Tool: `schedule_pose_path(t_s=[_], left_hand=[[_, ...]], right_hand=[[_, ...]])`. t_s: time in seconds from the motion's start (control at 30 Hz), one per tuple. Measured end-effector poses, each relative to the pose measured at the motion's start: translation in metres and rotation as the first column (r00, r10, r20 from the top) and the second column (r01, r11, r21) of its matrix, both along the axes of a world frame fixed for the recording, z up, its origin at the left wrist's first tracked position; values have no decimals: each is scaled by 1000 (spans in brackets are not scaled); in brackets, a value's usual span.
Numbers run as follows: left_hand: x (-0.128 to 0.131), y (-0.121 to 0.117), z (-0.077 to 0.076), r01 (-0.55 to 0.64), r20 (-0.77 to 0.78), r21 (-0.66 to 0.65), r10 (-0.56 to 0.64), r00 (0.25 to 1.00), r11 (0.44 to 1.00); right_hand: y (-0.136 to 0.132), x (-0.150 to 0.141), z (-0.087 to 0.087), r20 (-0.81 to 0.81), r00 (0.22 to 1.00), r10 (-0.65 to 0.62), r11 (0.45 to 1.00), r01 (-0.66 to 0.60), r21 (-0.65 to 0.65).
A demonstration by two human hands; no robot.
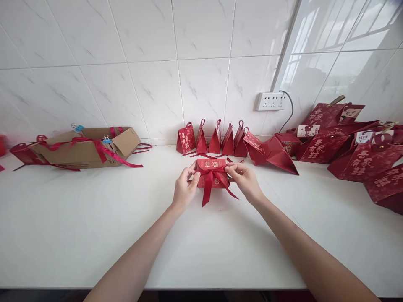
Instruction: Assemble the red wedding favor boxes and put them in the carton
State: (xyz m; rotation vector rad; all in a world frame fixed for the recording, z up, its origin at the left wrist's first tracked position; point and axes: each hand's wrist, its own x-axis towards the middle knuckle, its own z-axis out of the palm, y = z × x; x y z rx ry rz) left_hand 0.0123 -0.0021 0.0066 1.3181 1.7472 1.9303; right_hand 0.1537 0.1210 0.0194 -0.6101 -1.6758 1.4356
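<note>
A small red gift box (213, 181) with gold characters lies on the white counter (94, 218), tied across with a red ribbon (209, 184) whose tails hang toward me. My left hand (184, 187) pinches the ribbon's loop at the box's left side. At the box's right side my right hand (244, 179) pinches the other loop. Both hands are closed on the ribbon.
A row of folded red gift boxes (217, 140) stands against the tiled wall behind. Larger red paper bags (352, 151) are piled at the right. A cardboard box (86, 147) draped with red ribbons sits at the left. A wall socket (271, 101) with a cable is above.
</note>
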Motion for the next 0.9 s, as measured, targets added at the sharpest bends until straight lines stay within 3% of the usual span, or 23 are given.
schedule_pose_path(t_s=[0.13,0.3,0.4,0.5,0.57,0.63,0.67,0.77,0.83,0.9], left_hand=[[-4,-1,1,-11,11,25,11,1000,1000],[-7,-1,3,-13,29,87,11,1000,996],[-7,-1,4,-7,32,83,4,999,997],[-7,-2,4,-80,-69,83,86,994,993],[-6,-4,4,-194,-265,166,233,936,967],[-4,-5,3,-250,-469,328,387,794,911],[-2,-6,4,-224,-552,395,425,718,891],[3,-7,3,-26,-722,446,377,580,895],[6,-7,2,79,-784,412,309,539,908],[8,-6,1,113,-799,399,285,529,910]], right_hand=[[-4,5,1,105,993,53,966,-78,247],[-3,8,-5,292,952,92,805,-244,541],[2,8,-8,326,943,68,724,-272,634],[5,6,-12,300,953,48,728,-239,643],[5,4,-15,293,956,32,744,-218,631],[5,4,-16,296,955,23,752,-212,624],[5,4,-16,298,954,24,750,-214,625],[4,5,-15,310,950,42,734,-241,636],[4,5,-14,320,946,56,732,-257,631],[5,4,-15,315,946,72,743,-261,616]])
